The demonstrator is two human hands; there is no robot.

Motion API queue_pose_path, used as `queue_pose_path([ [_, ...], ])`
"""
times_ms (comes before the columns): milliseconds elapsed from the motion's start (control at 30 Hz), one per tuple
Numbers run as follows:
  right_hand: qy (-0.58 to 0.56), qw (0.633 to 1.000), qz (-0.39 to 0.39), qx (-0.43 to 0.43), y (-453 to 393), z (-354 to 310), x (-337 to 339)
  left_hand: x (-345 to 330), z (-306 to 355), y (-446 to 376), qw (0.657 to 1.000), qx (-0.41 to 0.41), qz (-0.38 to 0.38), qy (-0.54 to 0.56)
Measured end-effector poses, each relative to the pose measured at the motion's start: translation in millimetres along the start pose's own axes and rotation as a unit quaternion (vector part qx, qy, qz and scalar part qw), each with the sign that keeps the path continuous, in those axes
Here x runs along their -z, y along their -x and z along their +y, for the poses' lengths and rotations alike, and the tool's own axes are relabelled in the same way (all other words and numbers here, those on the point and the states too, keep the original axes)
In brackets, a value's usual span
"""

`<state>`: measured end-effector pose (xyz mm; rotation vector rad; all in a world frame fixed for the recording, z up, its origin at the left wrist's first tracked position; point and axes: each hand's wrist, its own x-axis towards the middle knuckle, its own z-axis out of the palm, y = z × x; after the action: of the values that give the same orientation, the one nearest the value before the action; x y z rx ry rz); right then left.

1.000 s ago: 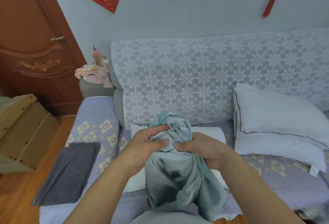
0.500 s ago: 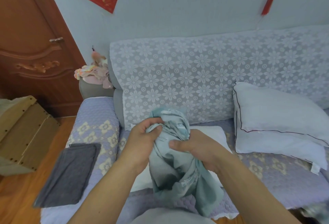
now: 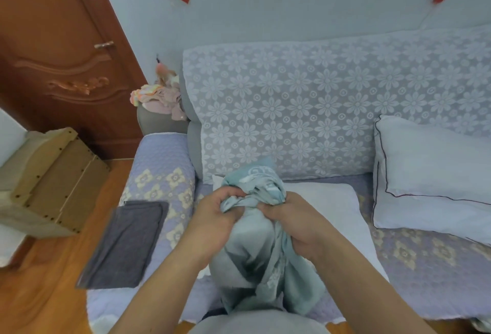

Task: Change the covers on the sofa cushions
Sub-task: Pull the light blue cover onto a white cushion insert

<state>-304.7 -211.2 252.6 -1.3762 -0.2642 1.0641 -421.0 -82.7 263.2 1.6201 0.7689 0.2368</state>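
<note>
While a lace-draped sofa (image 3: 305, 110) fills the room beside a carved wooden door (image 3: 61, 49), a white bare cushion (image 3: 332, 209) lies on its quilted seat and a piped white pillow (image 3: 435, 174) leans right. Over the cushion, the left hand (image 3: 212, 220) and right hand (image 3: 297, 222) grip a bunched teal cushion cover (image 3: 255, 254).

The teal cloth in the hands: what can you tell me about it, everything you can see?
The teal cloth looks like thin, smooth fabric, pale blue-green with a lighter printed pattern along its edges. It is bunched and wrinkled, not spread flat. The left hand and right hand grip its gathered top, side by side; the rest hangs down in folds in front of the white cushion on the sofa.
</note>
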Motion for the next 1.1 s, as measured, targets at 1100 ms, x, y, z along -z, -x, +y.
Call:
queue_pose_path([
  [1100,0.622,0.744,-0.058,-0.235,-349,123,-26,211,-210,-204,0.966,0.221,0.133,0.033],
])
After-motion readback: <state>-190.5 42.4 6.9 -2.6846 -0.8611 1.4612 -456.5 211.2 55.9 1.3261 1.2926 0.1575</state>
